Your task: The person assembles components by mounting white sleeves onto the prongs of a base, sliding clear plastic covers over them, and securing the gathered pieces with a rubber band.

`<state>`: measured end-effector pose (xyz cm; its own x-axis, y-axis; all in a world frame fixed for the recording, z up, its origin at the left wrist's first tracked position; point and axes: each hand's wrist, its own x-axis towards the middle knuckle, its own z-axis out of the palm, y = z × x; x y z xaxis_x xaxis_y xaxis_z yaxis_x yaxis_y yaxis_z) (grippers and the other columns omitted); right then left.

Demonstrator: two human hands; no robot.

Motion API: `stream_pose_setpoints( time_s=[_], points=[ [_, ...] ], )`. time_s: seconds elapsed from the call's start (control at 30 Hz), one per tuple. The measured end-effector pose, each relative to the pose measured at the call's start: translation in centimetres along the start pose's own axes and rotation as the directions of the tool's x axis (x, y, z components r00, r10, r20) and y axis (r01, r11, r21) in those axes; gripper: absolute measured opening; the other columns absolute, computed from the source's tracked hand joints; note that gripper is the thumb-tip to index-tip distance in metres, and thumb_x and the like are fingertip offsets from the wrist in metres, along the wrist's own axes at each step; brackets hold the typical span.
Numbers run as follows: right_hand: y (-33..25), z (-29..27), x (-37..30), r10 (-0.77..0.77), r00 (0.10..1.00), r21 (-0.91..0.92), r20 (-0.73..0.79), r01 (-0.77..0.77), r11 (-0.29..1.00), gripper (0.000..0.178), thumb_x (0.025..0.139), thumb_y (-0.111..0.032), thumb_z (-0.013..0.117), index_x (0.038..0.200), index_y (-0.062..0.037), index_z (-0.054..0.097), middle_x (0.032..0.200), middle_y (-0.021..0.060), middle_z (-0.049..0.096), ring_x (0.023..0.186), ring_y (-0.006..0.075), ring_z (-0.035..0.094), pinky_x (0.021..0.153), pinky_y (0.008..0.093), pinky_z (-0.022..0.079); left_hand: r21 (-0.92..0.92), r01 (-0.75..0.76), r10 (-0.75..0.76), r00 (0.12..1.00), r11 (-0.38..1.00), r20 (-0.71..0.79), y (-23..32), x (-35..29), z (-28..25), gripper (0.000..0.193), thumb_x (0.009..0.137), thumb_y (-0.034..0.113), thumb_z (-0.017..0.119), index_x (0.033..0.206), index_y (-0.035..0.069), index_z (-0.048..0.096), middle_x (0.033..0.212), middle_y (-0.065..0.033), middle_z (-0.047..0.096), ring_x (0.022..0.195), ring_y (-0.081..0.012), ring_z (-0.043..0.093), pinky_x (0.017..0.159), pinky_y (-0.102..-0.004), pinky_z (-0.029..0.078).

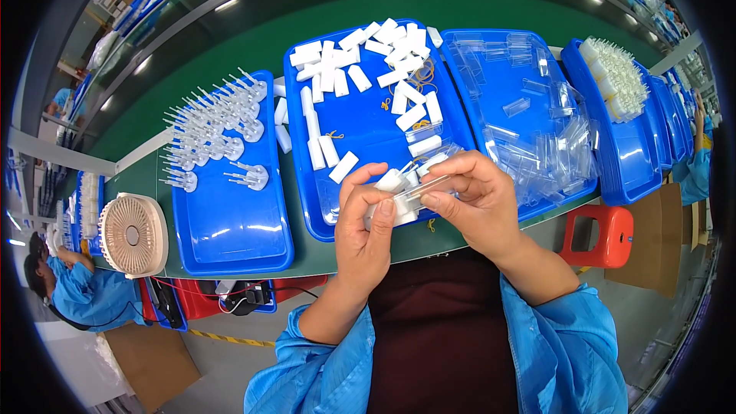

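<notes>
Fan (133, 235) at the left of the table (310, 257), stemmed pieces (211, 119) in the left tray (230, 234), blocks (328, 69) in the middle tray (360, 119), left hand (364, 234) and right hand (481, 199) over its near edge, covers (571, 146) in the right tray (498, 86), clustered parts (613, 77) on stacked trays (632, 161) beyond, stool (617, 238) at near right.

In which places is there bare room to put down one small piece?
The blue plastic tray beside the round beige fan is bare below its white spiked plastic parts. The middle blue tray has bare floor between its white rectangular blocks. Crowded: that tray's far end, and the blue tray to its right, heaped with clear plastic pieces.
</notes>
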<state>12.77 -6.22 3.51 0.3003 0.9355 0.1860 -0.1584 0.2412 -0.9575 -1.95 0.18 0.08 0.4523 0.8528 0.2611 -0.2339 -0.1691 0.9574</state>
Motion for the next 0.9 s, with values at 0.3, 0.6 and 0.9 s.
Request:
stream_pose_setpoints(
  time_s=[0.3,0.6,0.9],
  points=[
    [-0.7,-0.1,0.9,-0.066,0.995,-0.382,0.076,0.09,0.92,0.022,0.077,-0.002,0.068,0.096,0.0011,0.058,0.096,0.0108,0.061,0.09,0.0169,0.063,0.076,0.0251,0.051,0.034,-0.034,0.037,0.995,0.999,-0.089,-0.5,-0.2,0.2,0.015,0.091,0.017,0.051,0.089,0.002,0.057,0.114,-0.0164,0.048,0.1,-0.0198,0.05,0.084,-0.0306,0.039],
    [-0.6,-0.7,1.4,0.043,0.998,-0.083,0.04,-0.04,0.996,0.028,0.074,-0.008,0.073,0.098,-0.0001,0.061,0.092,0.0088,0.063,0.088,0.0138,0.062,0.076,0.0259,0.049,0.352,-0.165,0.118,0.981,0.921,0.151,1.5,0.1,-0.7,0.018,0.083,0.013,0.061,0.096,0.002,0.054,0.123,-0.0191,0.04,0.102,-0.0245,0.05,0.085,-0.0334,0.04],
    [-1.6,-1.1,1.4,0.153,0.984,-0.126,0.088,-0.141,0.982,0.027,0.074,-0.008,0.072,0.1,-0.0037,0.066,0.094,0.0088,0.065,0.086,0.013,0.061,0.076,0.0256,0.048,0.3,-0.085,0.053,0.992,0.95,0.112,1.6,-0.3,-0.9,0.021,0.079,0.005,0.061,0.098,0.002,0.053,0.127,-0.0206,0.036,0.102,-0.0267,0.051,0.084,-0.0345,0.041]
  ],
)
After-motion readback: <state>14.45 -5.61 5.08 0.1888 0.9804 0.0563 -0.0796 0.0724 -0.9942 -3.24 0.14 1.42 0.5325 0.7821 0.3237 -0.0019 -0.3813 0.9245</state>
